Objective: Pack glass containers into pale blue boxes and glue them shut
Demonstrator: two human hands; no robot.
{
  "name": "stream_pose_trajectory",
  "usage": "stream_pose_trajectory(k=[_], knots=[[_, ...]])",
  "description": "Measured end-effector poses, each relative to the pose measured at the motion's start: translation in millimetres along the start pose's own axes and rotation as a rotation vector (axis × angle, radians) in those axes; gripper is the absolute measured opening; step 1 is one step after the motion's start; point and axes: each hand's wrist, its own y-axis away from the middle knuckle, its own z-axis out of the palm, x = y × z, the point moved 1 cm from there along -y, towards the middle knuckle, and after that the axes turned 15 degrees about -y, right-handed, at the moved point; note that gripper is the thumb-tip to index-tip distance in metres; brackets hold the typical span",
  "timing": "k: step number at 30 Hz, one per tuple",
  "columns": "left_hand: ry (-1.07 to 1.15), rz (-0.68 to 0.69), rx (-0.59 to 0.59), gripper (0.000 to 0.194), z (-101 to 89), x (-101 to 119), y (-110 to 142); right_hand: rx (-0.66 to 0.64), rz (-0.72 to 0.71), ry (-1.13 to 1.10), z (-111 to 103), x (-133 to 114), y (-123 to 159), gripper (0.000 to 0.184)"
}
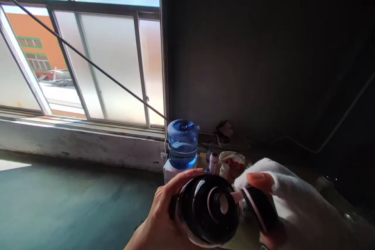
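My left hand [164,207] is bare and wraps round the side of a glossy black bottle [202,211]. The bottle tilts toward me, and its round mouth shows a pale inside. My right hand [293,199] wears a white glove that leaves the thumb tip uncovered. It grips a black lid [259,207] with a thin pink band, just right of the bottle's mouth. A short pinkish piece lies between the mouth and the lid; I cannot tell what it is. The right hand's other fingers are mostly hidden behind the lid.
Beyond my hands a blue water jug [183,146] stands on a white dispenser [172,172]. To its right are a pink-and-white bottle [213,161] and a plastic bag [233,158]. A sliding window [114,62] fills the left, crossed by a thin dark pole [79,52].
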Motion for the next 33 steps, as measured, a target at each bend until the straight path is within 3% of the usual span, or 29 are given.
stream_pose_trajectory(k=[2, 5, 8, 12, 17, 20, 23, 26, 28, 33], knots=[[0.018, -0.112, -0.074, 0.123, -0.6, -7.9, 22.3, -0.100, 0.057, 0.138, -2.1, 14.9, 9.4, 0.052], [-0.109, -0.325, -0.272, 0.120, -3.1, -21.4, 44.3, -0.141, 0.162, 0.210, 1.7, 47.4, 27.1, 0.035], [-0.205, -0.391, -0.439, 0.115, -2.8, -30.0, 55.3, -0.159, 0.277, 0.171, 9.7, 75.5, 43.3, 0.025], [-0.265, -0.345, -0.534, 0.112, 3.4, -33.4, 64.9, -0.265, 0.283, 0.179, 18.8, 97.6, 60.2, 0.026], [-0.355, -0.198, -0.562, 0.108, 18.6, -35.4, 92.2, -0.413, 0.476, 0.643, 30.0, 111.0, 91.7, 0.069], [-0.350, -0.169, -0.557, 0.109, 26.8, -39.1, 116.4, -0.407, 0.593, 0.716, 29.6, 109.9, 113.6, 0.080], [-0.327, -0.226, -0.564, 0.110, 33.1, -43.5, 137.5, -0.307, 0.534, 0.508, 23.9, 100.4, 127.4, 0.066], [-0.281, -0.221, -0.609, 0.116, 43.3, -43.5, 149.8, -0.399, 0.357, 0.434, 25.4, 92.7, 139.0, 0.041], [-0.271, -0.178, -0.620, 0.119, 53.2, -41.1, 153.3, -0.419, 0.330, 0.502, 30.8, 94.1, 152.3, 0.035], [-0.376, -0.055, -0.614, 0.109, 83.6, -36.3, 154.3, -0.345, 0.635, 0.534, 39.5, 114.3, 202.3, 0.031]])
